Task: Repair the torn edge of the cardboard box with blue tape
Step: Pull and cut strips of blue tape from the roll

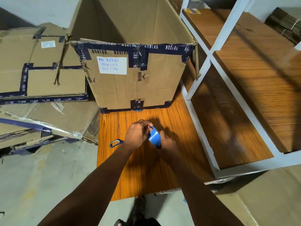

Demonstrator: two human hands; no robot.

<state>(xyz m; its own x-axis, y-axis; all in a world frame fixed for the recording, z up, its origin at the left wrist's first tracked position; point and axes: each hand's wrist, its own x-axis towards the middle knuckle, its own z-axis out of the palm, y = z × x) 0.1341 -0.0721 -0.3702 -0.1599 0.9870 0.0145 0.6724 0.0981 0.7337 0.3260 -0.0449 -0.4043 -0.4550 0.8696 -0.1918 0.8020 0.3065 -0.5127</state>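
Note:
A large open cardboard box [136,82] stands on the wooden board [146,168], its edges lined with dark printed tape and a white label on its front. Its top corners look frayed. In front of it I hold a roll of blue tape [154,136] above the board. My right hand [168,144] grips the roll from the right and below. My left hand [138,133] pinches the tape's loose end at the top of the roll.
Scissors with blue handles [116,143] lie on the board just left of my left wrist. Flattened cartons [42,79] are stacked at the left. A white metal rack with wooden shelves [244,88] stands at the right. My sandalled feet show at the bottom.

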